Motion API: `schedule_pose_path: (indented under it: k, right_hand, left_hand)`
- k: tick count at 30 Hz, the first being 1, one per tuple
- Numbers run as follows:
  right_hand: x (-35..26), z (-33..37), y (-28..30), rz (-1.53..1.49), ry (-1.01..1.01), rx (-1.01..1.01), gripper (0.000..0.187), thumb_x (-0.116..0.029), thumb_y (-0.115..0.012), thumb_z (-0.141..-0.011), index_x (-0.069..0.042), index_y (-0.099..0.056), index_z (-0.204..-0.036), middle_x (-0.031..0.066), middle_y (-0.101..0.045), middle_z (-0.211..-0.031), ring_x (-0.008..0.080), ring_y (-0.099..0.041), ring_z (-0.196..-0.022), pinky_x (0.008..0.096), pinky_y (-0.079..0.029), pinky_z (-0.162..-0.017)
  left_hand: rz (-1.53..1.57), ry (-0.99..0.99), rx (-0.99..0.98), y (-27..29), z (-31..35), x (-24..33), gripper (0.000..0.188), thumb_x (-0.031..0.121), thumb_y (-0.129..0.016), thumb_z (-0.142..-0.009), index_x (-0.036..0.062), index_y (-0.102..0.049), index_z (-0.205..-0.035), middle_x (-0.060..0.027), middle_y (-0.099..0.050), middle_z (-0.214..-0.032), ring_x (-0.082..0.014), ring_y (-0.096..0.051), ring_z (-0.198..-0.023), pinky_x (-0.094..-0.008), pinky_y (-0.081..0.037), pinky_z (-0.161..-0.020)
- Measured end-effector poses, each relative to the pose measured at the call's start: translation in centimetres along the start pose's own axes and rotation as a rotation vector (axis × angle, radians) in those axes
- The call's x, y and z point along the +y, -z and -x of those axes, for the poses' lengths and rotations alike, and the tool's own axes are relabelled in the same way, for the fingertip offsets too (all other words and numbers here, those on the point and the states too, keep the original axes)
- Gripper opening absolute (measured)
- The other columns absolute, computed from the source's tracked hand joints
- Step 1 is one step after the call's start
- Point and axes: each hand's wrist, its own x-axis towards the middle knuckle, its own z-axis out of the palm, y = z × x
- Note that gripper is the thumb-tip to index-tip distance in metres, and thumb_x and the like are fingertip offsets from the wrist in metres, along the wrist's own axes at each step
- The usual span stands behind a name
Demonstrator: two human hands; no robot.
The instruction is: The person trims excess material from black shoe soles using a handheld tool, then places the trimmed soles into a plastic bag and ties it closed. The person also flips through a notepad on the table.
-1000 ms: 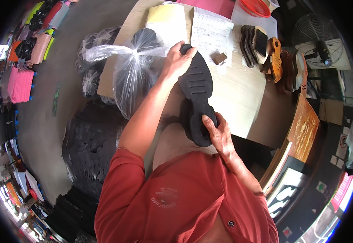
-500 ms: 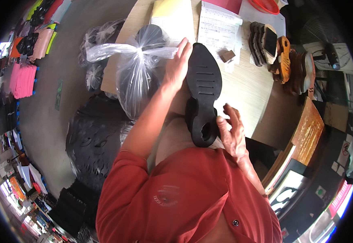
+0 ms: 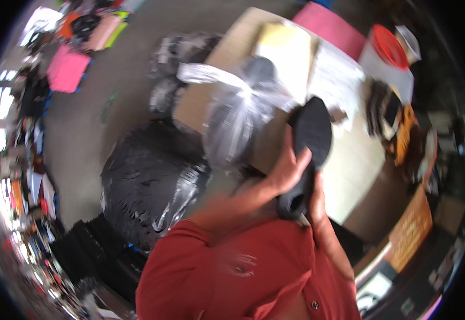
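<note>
The wooden table [image 3: 360,176] fills the upper right of the view, with papers [image 3: 291,53], a pink sheet [image 3: 331,26], a red-lidded tub [image 3: 390,48] and a stack of brown and orange soles [image 3: 398,122] spread over it. Left of the table, on the floor, sits a big black plastic sack [image 3: 147,186], and on the table's near corner stands a knotted clear bag [image 3: 237,112] stuffed with dark pieces.

In front of the person's red shirt [image 3: 243,272] a black shoe sole [image 3: 307,154] is held up over the table edge, toe end pointing away and heel end low, close to the chest. The left hand [image 3: 288,170] wraps over the sole's left edge at mid-length, fingers laid across its face. The right hand [image 3: 315,200] is mostly hidden behind the heel end; it seems to support the sole from below, but whether it is closed around it cannot be told, since the frame is blurred.

The grip looks loose and one-sided, so the sole could well twist out and drop to the floor between table and body. The left elbow also passes close to the clear bag, which a sweep might tip off the corner.

Compared with half a second earlier, the sole has turned so its tread no longer faces the camera, the right hand's open fingers have slipped behind it, and the left hand has moved down from the toe.
</note>
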Motion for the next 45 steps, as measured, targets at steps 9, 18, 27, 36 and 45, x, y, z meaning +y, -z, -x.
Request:
schedule_pose_path:
  k: [9,18,27,36,45]
  right_hand:
    - [-6.0,-6.4,-0.2,-0.103,0.38,0.015,0.083,-0.064,-0.024,-0.111,-0.007,-0.013,-0.169,0.0125,-0.02,-0.175,0.0271,-0.016,-0.161,0.0491,-0.012,-0.13]
    - [-5.7,-10.4,-0.7,-0.217,0.391,-0.179,0.079,-0.061,-0.026,-0.112,-0.002,-0.028,-0.165,0.0143,-0.044,-0.16,0.0282,-0.045,-0.144,0.0424,-0.033,-0.122]
    - [-2.6,0.4,-2.2,-0.356,0.12,-0.284,0.077,-0.068,-0.031,-0.109,-0.004,-0.046,-0.149,0.0106,-0.055,-0.143,0.0254,-0.054,-0.131,0.0405,-0.042,-0.113]
    - [-0.9,-1.0,-1.6,-0.474,0.05,-0.226,0.076,-0.068,-0.037,-0.107,-0.009,-0.046,-0.155,0.0114,-0.058,-0.148,0.0274,-0.058,-0.131,0.0408,-0.045,-0.114]
    - [0.8,-3.1,2.1,-0.282,0.136,-0.161,0.076,-0.065,-0.039,-0.108,-0.008,-0.043,-0.158,0.0127,-0.056,-0.149,0.0277,-0.055,-0.135,0.0417,-0.041,-0.117]
  left_hand:
    - [0.01,-0.111,0.106,0.0,-3.0,-2.5,0.085,0.044,-0.044,-0.112,-0.0042,-0.001,-0.166,-0.0236,-0.001,-0.175,-0.0336,0.003,-0.163,-0.0405,-0.002,-0.131]
    - [0.004,-0.255,0.172,-1.0,-4.9,-5.3,0.081,0.041,-0.046,-0.112,-0.0011,-0.005,-0.168,-0.0224,-0.004,-0.175,-0.0372,-0.002,-0.163,-0.0454,-0.005,-0.131]
    - [-0.077,-0.177,0.144,-1.1,0.9,-7.7,0.078,0.04,-0.044,-0.112,-0.0004,-0.006,-0.168,-0.0248,-0.006,-0.175,-0.0366,-0.006,-0.163,-0.042,-0.011,-0.131]
    - [-0.254,-0.107,0.051,-0.8,0.6,-6.7,0.09,0.056,-0.04,-0.109,0.0038,0.004,-0.168,-0.0206,0.003,-0.176,-0.0361,0.004,-0.164,-0.0664,-0.008,-0.125]
    - [-0.183,-0.096,0.058,-0.5,0.9,-6.3,0.081,0.039,-0.045,-0.112,-0.0005,-0.002,-0.168,-0.0244,-0.001,-0.175,-0.0345,0.0,-0.164,-0.0439,-0.005,-0.131]
